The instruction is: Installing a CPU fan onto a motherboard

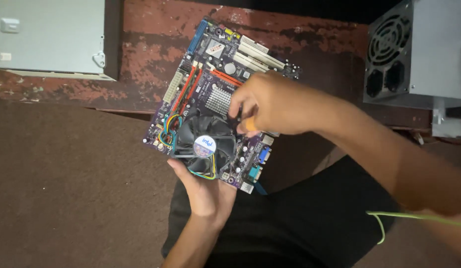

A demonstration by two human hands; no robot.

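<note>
Purple motherboard (210,94) held tilted above the person's lap, its far end over the worn red bench (141,54). Left hand (203,191) grips the near edge from below. Right hand (270,104), fingers curled narrow, pinches beside the black cooler fan (205,144). Silver heatsink (219,99), orange memory slots and white expansion slots visible.

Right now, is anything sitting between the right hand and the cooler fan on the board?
Nothing visible. The right hand already rests on the motherboard at the fan's upper right edge, while the left hand supports the board from below.
</note>
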